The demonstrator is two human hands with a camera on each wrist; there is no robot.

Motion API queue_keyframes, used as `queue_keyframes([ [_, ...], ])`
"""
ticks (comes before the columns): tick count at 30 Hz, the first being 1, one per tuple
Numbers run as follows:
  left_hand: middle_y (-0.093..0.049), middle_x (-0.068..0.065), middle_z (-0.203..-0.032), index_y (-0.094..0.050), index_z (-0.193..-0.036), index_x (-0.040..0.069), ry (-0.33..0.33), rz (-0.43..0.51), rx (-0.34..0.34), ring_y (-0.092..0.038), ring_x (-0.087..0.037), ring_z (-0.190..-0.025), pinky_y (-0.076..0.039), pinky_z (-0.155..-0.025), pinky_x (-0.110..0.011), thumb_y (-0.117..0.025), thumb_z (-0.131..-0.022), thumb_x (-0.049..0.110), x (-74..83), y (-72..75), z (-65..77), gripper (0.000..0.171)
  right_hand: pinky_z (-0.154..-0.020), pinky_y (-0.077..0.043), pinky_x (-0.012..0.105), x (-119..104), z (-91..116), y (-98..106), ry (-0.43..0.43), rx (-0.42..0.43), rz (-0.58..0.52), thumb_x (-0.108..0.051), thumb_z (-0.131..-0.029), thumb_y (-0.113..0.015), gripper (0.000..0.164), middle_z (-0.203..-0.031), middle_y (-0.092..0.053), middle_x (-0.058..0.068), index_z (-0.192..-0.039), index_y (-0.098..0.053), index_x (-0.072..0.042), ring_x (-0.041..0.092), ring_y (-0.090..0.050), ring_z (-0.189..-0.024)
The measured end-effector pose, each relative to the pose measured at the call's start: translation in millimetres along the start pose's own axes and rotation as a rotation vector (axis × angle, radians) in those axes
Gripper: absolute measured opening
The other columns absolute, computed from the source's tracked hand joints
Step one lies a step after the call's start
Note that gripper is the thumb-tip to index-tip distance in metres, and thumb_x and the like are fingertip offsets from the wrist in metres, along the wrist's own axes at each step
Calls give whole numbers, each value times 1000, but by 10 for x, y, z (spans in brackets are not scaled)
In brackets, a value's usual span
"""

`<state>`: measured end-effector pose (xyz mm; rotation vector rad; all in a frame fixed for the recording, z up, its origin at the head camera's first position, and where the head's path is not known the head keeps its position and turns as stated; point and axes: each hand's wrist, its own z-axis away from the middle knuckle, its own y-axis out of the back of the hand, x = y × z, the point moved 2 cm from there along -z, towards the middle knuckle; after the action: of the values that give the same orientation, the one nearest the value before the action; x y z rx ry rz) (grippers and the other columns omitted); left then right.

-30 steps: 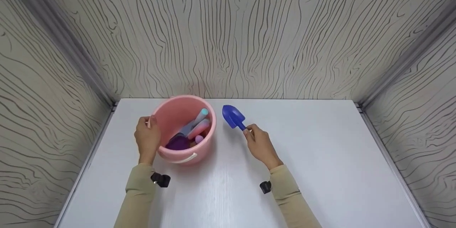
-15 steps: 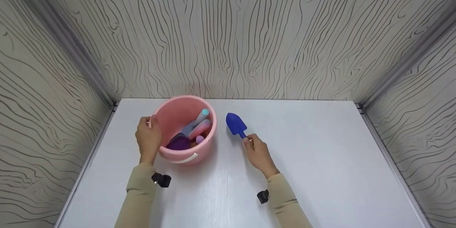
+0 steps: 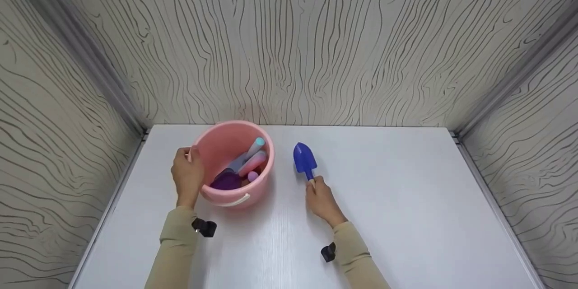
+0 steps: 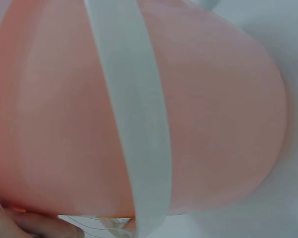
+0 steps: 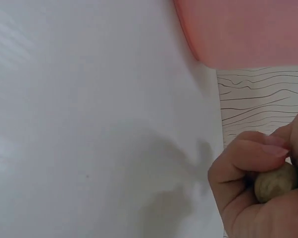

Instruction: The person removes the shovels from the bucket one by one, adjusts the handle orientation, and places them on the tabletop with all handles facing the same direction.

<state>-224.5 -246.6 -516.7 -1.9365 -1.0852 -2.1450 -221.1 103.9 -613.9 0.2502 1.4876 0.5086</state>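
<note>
Beside the pink bucket (image 3: 219, 144), right-hand fingers (image 5: 248, 156) grip a trowel (image 3: 305, 158).

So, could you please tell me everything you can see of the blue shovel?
The blue shovel has a smooth, pointed blade, plastic or painted metal by its look, on a narrow blue neck. The right hand grips its handle, mostly hidden; what shows is rounded and tan, like wood. The blade points toward the back wall, to the right of the pink bucket and apart from it, and seems held above the white table.
</note>
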Motion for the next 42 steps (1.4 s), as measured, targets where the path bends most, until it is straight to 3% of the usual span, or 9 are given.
queue_keyframes([
  [10, -63, -34, -131, -56, -132, -9, 7, 6, -9, -61, -49, -122, -45, -106, -62, -44, -114, 27, 3, 6, 17, 42, -57, -37, 29, 61, 35, -237, -35, 139, 59, -15, -116, -41, 23, -75, -43, -1, -101, -51, 0, 14, -44, -66],
  [17, -63, -33, -128, -55, -135, -8, 2, 11, -24, -61, -46, -115, -47, -101, -60, -43, -115, 31, 14, 9, 33, 45, -57, -39, 29, 60, 35, -294, -97, 113, 36, -15, -115, -40, 24, -75, -46, 1, -100, -50, -1, 15, -47, -63],
  [23, -62, -33, -132, -55, -135, -8, 10, 11, -25, -61, -47, -120, -46, -104, -60, -43, -115, 30, 18, 11, 31, 45, -51, -42, 28, 92, 44, -315, -165, 91, -39, -19, -115, -39, 27, -73, -52, 3, -98, -52, -3, 14, -51, -56],
  [32, -62, -36, -132, -55, -133, -8, 11, 18, -11, -61, -49, -121, -46, -105, -62, -43, -114, 29, 10, 22, 28, 43, -50, -42, 29, 58, 39, -328, -197, 62, -46, -20, -115, -38, 28, -73, -53, 4, -99, -53, -2, 15, -51, -57],
  [38, -62, -36, -132, -56, -132, -8, 10, 14, -8, -61, -50, -122, -46, -106, -62, -44, -114, 28, 5, 20, 19, 42, -48, -40, 27, 24, 44, -316, -252, 45, -131, -22, -113, -42, 23, -70, -53, 2, -103, -50, -3, 13, -50, -55],
  [42, -63, -35, -130, -56, -131, -8, 7, 11, -4, -61, -49, -120, -46, -104, -62, -44, -114, 28, 12, 13, 11, 41, -49, -42, 27, -10, 47, -302, -211, 62, -64, -14, -110, -49, 16, -73, -53, 3, -107, -48, 1, 13, -54, -55],
])
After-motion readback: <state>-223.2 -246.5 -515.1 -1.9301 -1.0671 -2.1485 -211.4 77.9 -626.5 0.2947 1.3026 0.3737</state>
